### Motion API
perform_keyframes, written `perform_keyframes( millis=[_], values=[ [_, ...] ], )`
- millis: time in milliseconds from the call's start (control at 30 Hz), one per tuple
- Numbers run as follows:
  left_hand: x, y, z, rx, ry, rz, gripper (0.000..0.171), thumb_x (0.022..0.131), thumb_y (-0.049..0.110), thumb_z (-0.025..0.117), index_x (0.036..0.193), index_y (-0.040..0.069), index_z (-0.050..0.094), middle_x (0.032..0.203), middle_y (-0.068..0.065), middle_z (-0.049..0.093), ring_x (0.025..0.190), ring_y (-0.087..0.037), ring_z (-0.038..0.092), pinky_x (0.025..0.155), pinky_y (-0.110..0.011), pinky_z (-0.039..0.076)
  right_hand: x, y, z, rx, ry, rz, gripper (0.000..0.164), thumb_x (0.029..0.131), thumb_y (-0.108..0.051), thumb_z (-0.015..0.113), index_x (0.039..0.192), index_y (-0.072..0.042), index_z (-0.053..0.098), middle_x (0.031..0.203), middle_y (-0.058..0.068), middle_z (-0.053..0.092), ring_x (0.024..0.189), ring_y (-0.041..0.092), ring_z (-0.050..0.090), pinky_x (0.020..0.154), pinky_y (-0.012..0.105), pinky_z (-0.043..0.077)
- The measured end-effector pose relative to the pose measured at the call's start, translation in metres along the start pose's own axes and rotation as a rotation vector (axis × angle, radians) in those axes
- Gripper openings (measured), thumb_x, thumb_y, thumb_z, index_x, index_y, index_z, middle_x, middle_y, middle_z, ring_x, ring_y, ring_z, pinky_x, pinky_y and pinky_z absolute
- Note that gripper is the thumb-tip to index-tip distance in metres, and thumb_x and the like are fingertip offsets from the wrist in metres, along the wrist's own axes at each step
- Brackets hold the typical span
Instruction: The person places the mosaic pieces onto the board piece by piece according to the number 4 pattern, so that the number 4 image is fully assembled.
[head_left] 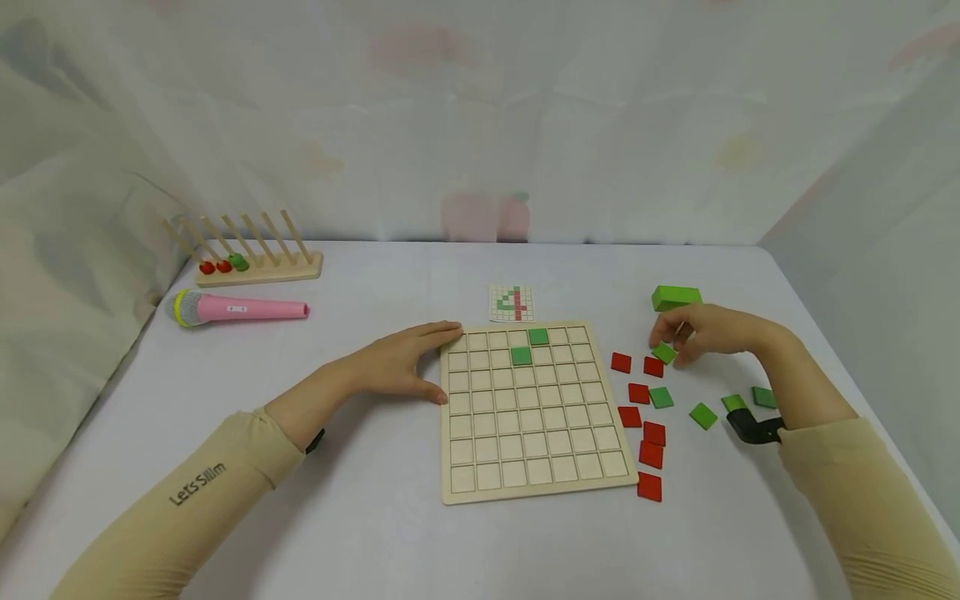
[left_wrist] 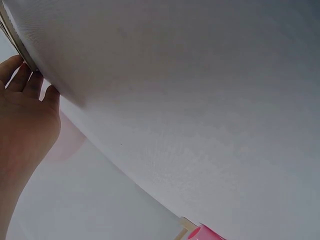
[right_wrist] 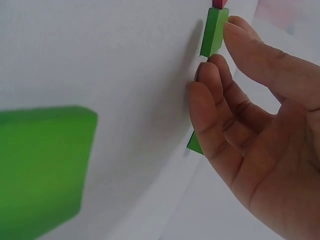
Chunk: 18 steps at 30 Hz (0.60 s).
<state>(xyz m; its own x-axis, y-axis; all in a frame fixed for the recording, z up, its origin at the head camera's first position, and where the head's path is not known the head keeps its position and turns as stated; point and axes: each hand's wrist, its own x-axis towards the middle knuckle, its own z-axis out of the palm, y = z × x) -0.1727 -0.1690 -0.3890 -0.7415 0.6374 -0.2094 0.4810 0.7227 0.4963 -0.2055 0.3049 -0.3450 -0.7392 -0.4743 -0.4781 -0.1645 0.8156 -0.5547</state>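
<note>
The left hand (head_left: 399, 360), fingers loosely extended, touches the board (head_left: 537, 414); whether the right hand (head_left: 701, 330) grasps the green tile (head_left: 664, 354) cannot be told.

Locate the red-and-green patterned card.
In the head view, the card lies just right of centre, beyond the far edge of the pale square wooden grid board.

I could steer a hand through the wide gap at the back between the peg rack (head_left: 296, 269) and the pattern card (head_left: 504, 308), or along the front of the board (head_left: 525, 408). The left hand (head_left: 397, 362) blocks its left edge. Red tiles (head_left: 654, 434) crowd its right, and a green block (head_left: 677, 297) stands just behind the right hand (head_left: 697, 333). A blurred green shape (right_wrist: 45, 170), perhaps a tile, fills the right wrist camera's near corner.
</note>
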Motion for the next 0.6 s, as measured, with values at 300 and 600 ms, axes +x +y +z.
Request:
perform_keyframes(
  millis=[300,600],
  values=[
    [0.0003,-0.0002,0.0001,0.006,0.001,0.003,0.106,0.074,0.058,0.078,0.158,0.017,0.027,0.166,-0.002,0.023,0.155,-0.029,0.022,0.124,-0.051,0.026,0.0045,0.0013,0.0033,-0.002,-0.004,0.006,0.026,0.08,-0.002,0.074,0.104,-0.009,0.065,0.099,0.006,0.061,0.094,0.021,0.052,0.075,0.028,0.051],
    [-0.0002,0.0019,-0.0013,-0.001,-0.004,-0.001,0.106,0.074,0.057,0.079,0.157,0.017,0.027,0.166,-0.002,0.023,0.155,-0.029,0.021,0.125,-0.051,0.025,0.0089,0.0015,0.0056,-0.055,0.018,0.018,0.022,0.079,-0.003,0.076,0.097,-0.009,0.064,0.094,0.006,0.06,0.089,0.021,0.053,0.074,0.028,0.051]
  ],
)
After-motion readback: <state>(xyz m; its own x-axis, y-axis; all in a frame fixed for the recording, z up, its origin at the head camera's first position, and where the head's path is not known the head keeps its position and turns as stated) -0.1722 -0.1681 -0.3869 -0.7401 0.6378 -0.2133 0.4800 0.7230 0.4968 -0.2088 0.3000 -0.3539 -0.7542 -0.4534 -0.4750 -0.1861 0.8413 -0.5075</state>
